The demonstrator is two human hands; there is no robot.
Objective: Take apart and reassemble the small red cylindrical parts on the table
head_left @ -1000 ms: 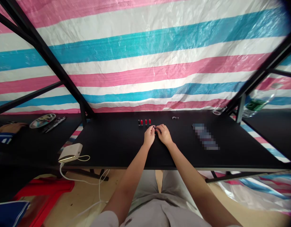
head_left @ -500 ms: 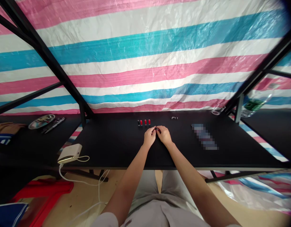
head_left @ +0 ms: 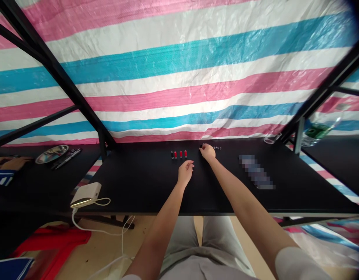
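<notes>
The two hands are apart over the black tabletop [head_left: 144, 182], the right hand [head_left: 208, 152] farther forward than the left hand [head_left: 185, 173]. The right hand's thumb and fingers are pinched together on a small dark piece [head_left: 201, 147], too small to make out and hard to separate from the black surface. The left hand is nearer the body, palm side turned inward and fingers curled; whether anything is in them, I cannot tell. Just beyond the left hand stands a short row of little cylinders, a black cylinder [head_left: 172, 155] at the left end and three red cylinders [head_left: 181, 154] beside it. To the right of the right hand, close by it, is a line of small shiny pieces [head_left: 217, 148]. A blurred-out, phone-shaped object [head_left: 255, 171] lies well apart, farther right, and a clear cup [head_left: 272, 137] is near the back right corner. At the front left is a white box [head_left: 87, 191] with a white cable [head_left: 97, 231]. On the neighbouring left surface, a co-worker's hand [head_left: 18, 162] rests near a shiny dish [head_left: 51, 154] and some pens [head_left: 67, 158].
</notes>
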